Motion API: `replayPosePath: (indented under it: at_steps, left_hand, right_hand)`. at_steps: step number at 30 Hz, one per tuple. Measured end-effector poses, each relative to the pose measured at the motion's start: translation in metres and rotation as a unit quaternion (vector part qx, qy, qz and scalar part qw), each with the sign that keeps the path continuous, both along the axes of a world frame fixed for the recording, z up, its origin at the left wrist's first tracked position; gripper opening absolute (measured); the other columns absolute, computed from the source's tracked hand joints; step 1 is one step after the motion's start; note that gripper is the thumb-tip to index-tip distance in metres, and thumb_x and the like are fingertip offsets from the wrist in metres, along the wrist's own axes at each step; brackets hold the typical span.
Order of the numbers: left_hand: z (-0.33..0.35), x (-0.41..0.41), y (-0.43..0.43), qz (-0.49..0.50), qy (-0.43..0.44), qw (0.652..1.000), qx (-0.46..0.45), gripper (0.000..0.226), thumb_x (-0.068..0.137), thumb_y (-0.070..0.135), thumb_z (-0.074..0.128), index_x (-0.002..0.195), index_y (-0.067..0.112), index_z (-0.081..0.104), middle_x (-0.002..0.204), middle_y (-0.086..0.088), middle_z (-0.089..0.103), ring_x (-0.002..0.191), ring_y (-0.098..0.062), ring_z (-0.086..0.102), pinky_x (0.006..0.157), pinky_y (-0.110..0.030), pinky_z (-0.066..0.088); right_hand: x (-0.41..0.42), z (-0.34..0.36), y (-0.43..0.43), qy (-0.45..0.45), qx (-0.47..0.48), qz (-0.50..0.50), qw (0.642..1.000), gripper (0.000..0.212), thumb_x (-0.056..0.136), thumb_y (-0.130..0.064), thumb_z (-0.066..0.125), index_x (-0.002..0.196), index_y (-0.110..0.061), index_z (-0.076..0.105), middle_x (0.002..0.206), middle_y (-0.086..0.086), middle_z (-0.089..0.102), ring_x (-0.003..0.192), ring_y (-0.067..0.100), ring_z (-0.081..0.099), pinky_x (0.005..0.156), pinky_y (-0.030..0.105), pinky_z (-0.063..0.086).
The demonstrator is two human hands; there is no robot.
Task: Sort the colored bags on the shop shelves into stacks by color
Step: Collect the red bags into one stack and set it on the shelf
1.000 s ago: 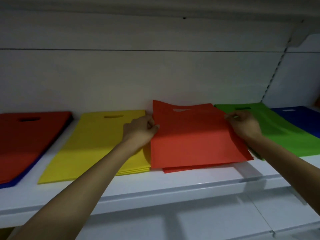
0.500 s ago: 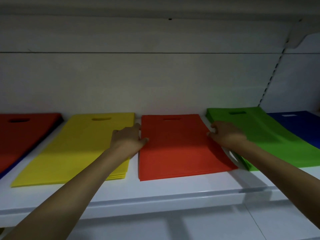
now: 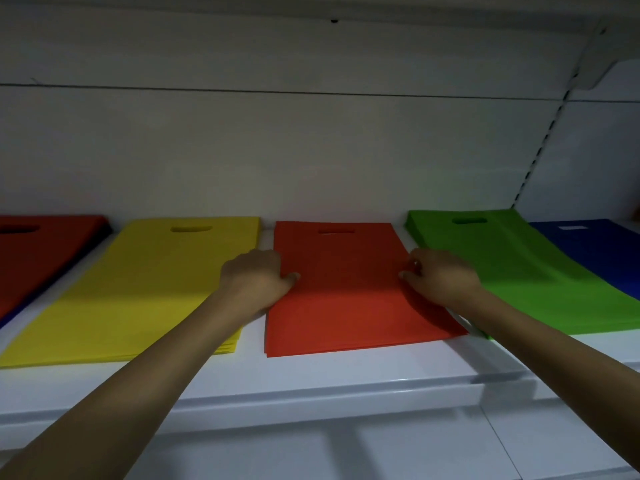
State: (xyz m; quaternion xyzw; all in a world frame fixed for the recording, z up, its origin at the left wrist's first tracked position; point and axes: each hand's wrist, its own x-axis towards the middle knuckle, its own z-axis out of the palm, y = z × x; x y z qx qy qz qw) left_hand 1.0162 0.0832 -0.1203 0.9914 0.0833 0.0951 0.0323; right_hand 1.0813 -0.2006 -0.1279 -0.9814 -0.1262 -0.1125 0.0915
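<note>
An orange-red stack of bags (image 3: 346, 296) lies flat in the middle of the white shelf (image 3: 311, 372), its edges lined up. My left hand (image 3: 256, 282) grips the stack's left edge, thumb on top. At the right edge my right hand (image 3: 440, 280) pinches the stack with curled fingers. A yellow stack (image 3: 138, 289) lies to the left. Further left a red bag (image 3: 38, 251) rests on a dark blue one (image 3: 14, 315). To the right lie a green stack (image 3: 526, 271) and a blue stack (image 3: 595, 251).
The shelf's back wall (image 3: 311, 150) rises right behind the bags. A slotted upright (image 3: 540, 140) and a bracket stand at the right. A lower white shelf (image 3: 346, 452) shows beneath the front lip. Narrow bare gaps separate the stacks.
The top orange-red bag, lifted and askew a second ago, now lies flat and squared with its stack. Both hands slid down along the stack's side edges.
</note>
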Motion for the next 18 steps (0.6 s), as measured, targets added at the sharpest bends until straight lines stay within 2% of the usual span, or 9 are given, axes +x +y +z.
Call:
replayPosePath:
  at_steps: [2, 4, 8, 9, 11, 12, 13, 15, 18]
  left_hand:
    - [-0.001, -0.003, -0.002, -0.008, -0.008, 1.000, 0.010, 0.055, 0.087, 0.062, 0.046, 0.128, 0.024, 0.050, 0.117, -0.004, 0.061, 0.108, -0.026, 0.058, 0.077, -0.029, 0.043]
    - [-0.003, -0.005, -0.003, -0.019, -0.017, 1.000, -0.001, 0.063, 0.088, 0.060, 0.047, 0.139, 0.026, 0.037, 0.115, -0.005, 0.062, 0.105, -0.027, 0.059, 0.073, -0.029, 0.042]
    - [-0.010, -0.008, -0.003, -0.048, -0.002, 0.998, -0.042, 0.084, 0.085, 0.066, 0.044, 0.151, 0.025, 0.013, 0.125, -0.006, 0.059, 0.110, -0.026, 0.057, 0.081, -0.033, 0.049]
    - [-0.011, -0.011, -0.004, -0.054, 0.014, 0.997, -0.053, 0.087, 0.085, 0.068, 0.043, 0.151, 0.023, 0.010, 0.135, -0.008, 0.053, 0.117, -0.027, 0.053, 0.088, -0.036, 0.048]
    - [-0.010, -0.018, -0.005, -0.084, 0.042, 0.994, -0.059, 0.094, 0.083, 0.072, 0.042, 0.153, 0.021, 0.003, 0.157, -0.010, 0.019, 0.137, -0.028, 0.033, 0.104, -0.040, 0.039]
    - [-0.008, -0.022, -0.006, -0.115, 0.044, 0.991, -0.057, 0.099, 0.079, 0.077, 0.042, 0.152, 0.024, 0.001, 0.160, -0.007, 0.005, 0.143, -0.026, 0.021, 0.110, -0.041, 0.033]
    - [-0.006, -0.027, -0.006, -0.155, 0.045, 0.985, -0.061, 0.105, 0.072, 0.083, 0.040, 0.152, 0.028, 0.000, 0.160, -0.004, -0.003, 0.146, -0.024, 0.013, 0.113, -0.041, 0.028]
    - [-0.001, -0.038, -0.007, -0.236, 0.067, 0.967, -0.062, 0.113, 0.059, 0.091, 0.039, 0.151, 0.036, 0.003, 0.160, 0.002, -0.004, 0.147, -0.017, 0.005, 0.118, -0.038, 0.018]
    - [0.000, -0.049, -0.010, -0.307, 0.090, 0.946, -0.048, 0.101, 0.061, 0.087, 0.045, 0.147, 0.044, 0.016, 0.159, 0.010, 0.005, 0.145, -0.009, 0.005, 0.118, -0.036, 0.015]
  right_hand:
    - [-0.001, -0.001, -0.001, -0.012, -0.008, 0.000, 1.000, 0.035, 0.090, -0.045, 0.057, 0.118, -0.025, 0.060, 0.113, 0.003, 0.065, 0.105, 0.024, 0.060, 0.077, 0.028, 0.045]
    - [-0.001, -0.001, -0.003, -0.009, 0.001, 0.007, 1.000, 0.034, 0.090, -0.045, 0.057, 0.117, -0.025, 0.061, 0.113, 0.002, 0.065, 0.106, 0.023, 0.060, 0.076, 0.028, 0.045]
    - [-0.002, -0.004, -0.002, -0.011, 0.010, 0.018, 1.000, 0.032, 0.090, -0.044, 0.057, 0.115, -0.025, 0.062, 0.112, 0.003, 0.065, 0.105, 0.023, 0.059, 0.078, 0.029, 0.047]
    - [-0.002, -0.005, -0.001, -0.009, 0.010, 0.018, 1.000, 0.032, 0.090, -0.044, 0.056, 0.116, -0.025, 0.062, 0.112, 0.004, 0.065, 0.105, 0.024, 0.059, 0.078, 0.029, 0.047]
    - [-0.001, -0.004, -0.001, 0.003, 0.018, 0.021, 1.000, 0.032, 0.090, -0.043, 0.058, 0.115, -0.024, 0.063, 0.113, 0.004, 0.065, 0.106, 0.024, 0.058, 0.079, 0.030, 0.048]
    - [-0.001, -0.004, -0.001, 0.012, 0.029, 0.025, 0.999, 0.031, 0.089, -0.042, 0.059, 0.114, -0.023, 0.064, 0.113, 0.004, 0.065, 0.106, 0.024, 0.058, 0.080, 0.030, 0.048]
    - [0.000, -0.002, -0.002, 0.020, 0.044, 0.029, 0.998, 0.031, 0.089, -0.040, 0.061, 0.113, -0.021, 0.065, 0.114, 0.004, 0.065, 0.106, 0.024, 0.058, 0.081, 0.030, 0.047]
    - [0.000, 0.002, -0.004, 0.031, 0.081, 0.035, 0.996, 0.030, 0.088, -0.037, 0.064, 0.111, -0.018, 0.066, 0.116, 0.004, 0.064, 0.107, 0.023, 0.057, 0.082, 0.028, 0.044]
    - [-0.003, 0.007, -0.005, 0.047, 0.113, 0.055, 0.991, 0.032, 0.087, -0.036, 0.065, 0.113, -0.018, 0.066, 0.120, 0.003, 0.063, 0.111, 0.021, 0.056, 0.085, 0.027, 0.042]
